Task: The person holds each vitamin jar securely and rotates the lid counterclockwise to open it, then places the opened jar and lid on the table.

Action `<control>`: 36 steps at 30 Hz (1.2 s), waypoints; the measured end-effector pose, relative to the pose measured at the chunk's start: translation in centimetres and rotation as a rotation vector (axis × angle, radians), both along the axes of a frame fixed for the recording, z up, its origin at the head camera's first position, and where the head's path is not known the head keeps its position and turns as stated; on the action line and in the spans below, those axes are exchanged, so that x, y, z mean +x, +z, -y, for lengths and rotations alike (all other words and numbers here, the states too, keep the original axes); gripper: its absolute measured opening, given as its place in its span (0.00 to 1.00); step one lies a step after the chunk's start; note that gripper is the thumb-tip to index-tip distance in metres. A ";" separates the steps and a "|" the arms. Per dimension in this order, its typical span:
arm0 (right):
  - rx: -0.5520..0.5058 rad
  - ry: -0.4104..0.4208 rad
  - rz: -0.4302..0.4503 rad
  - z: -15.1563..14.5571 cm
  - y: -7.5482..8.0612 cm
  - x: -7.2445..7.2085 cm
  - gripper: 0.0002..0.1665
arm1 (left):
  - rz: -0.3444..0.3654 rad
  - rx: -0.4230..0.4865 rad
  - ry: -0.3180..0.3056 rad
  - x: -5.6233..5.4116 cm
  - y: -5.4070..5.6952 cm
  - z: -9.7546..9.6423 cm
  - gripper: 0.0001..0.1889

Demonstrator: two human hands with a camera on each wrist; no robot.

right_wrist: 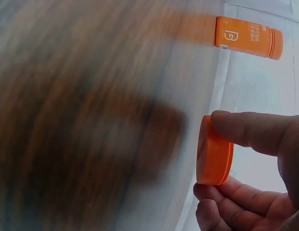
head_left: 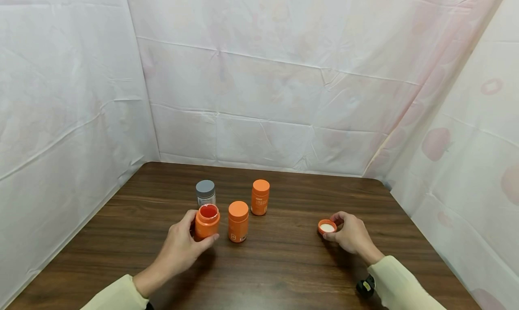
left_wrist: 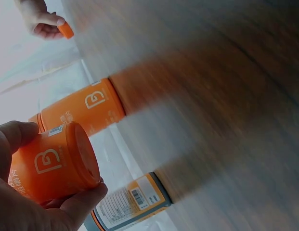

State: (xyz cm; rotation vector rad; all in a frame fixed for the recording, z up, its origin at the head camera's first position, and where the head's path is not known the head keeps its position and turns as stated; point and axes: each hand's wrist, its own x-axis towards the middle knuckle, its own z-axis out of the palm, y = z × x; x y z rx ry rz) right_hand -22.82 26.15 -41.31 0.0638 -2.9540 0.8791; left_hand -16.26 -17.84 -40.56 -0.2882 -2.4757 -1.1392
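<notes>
My left hand (head_left: pixel 181 244) grips an uncapped orange bottle (head_left: pixel 206 230), thumb on the near side and fingers around the far side. Its red-looking inside shows through the open mouth. The left wrist view shows its base lifted off the tabletop. Over to the right, my right hand (head_left: pixel 352 234) pinches an orange lid (right_wrist: pixel 214 154) between thumb and fingers. The lid's white inner face (head_left: pixel 327 228) points up in the head view. Just right of the held bottle stands a capped orange bottle (head_left: pixel 238 224).
Another capped orange bottle (head_left: pixel 260 199) stands farther back. A bottle with a grey cap (head_left: pixel 205 189) is behind the held one, partly hidden. Dark wood tabletop (head_left: pixel 284 265) lies between the hands. Pale hanging sheets (head_left: pixel 263 93) enclose the table's back and sides.
</notes>
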 end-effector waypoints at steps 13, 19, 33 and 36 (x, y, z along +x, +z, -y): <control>0.039 -0.023 0.022 0.0 -0.5 -0.1 0.28 | 0.029 -0.022 0.038 -0.6 -0.3 1.3 0.28; 0.038 -0.016 0.028 0.0 -0.5 -0.1 0.30 | 0.048 -0.030 0.056 -0.9 -0.4 1.8 0.28; 0.050 0.011 -0.046 0.1 0.9 1.1 0.34 | 0.094 -0.056 0.166 -1.8 -0.5 3.7 0.32; 0.031 0.010 -0.060 0.6 1.3 1.5 0.34 | 0.130 -0.058 0.187 -2.0 -0.5 4.1 0.33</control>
